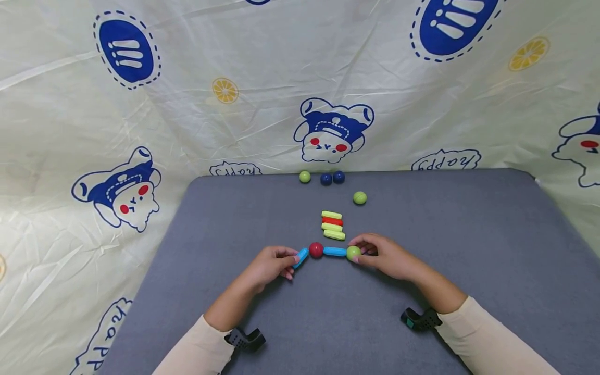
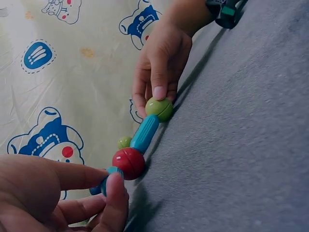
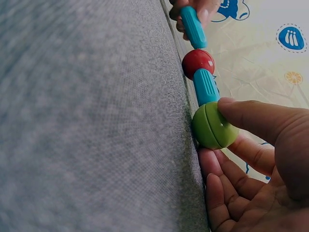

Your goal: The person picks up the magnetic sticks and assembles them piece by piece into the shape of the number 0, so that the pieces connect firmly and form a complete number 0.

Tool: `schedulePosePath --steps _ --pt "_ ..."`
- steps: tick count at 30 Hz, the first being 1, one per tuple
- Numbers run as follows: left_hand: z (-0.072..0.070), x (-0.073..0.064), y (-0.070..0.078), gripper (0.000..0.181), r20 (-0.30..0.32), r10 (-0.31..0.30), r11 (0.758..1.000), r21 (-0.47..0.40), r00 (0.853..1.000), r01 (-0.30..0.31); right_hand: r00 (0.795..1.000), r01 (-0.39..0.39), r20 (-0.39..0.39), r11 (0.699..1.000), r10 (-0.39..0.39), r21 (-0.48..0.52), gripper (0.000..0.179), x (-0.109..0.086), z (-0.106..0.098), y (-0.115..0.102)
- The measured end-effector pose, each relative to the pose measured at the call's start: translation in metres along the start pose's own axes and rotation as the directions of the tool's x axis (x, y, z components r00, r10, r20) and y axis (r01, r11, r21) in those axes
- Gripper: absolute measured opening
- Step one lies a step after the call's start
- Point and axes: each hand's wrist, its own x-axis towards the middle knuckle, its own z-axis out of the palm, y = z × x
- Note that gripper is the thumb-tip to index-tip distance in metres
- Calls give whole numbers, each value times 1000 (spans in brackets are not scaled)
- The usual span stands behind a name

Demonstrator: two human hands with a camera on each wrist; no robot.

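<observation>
My left hand [image 1: 272, 265] pinches a short blue rod [image 1: 301, 258] between thumb and fingers, its far end at the red ball [image 1: 316, 250]. In the right wrist view the rod's tip appears to meet the red ball [image 3: 198, 64]; whether they are joined I cannot tell. A second blue rod [image 1: 335, 251] runs from the red ball to a green ball [image 1: 353, 253]. That green ball [image 3: 212, 125] is pinched by my right hand [image 1: 384, 255], thumb on one side and fingers on the other. The chain lies low over the grey table.
Just beyond the chain, several short rods lie stacked side by side, yellow ones [image 1: 334, 235] and a red one [image 1: 332, 221]. Farther back are a green ball [image 1: 360, 198], another green ball [image 1: 304, 177] and two blue balls [image 1: 326, 179] by the table's [image 1: 234, 208] far edge.
</observation>
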Motion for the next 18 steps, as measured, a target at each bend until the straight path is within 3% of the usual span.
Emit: schedulePosePath --steps 6,18 --pt "5 -5 -2 33 84 -16 1000 -24 996 18 1000 1 -10 1000 -1 -12 30 0 -1 0" --pt "20 -6 3 34 76 -23 1000 -13 997 24 1000 -9 -21 1000 9 -8 30 0 1 0"
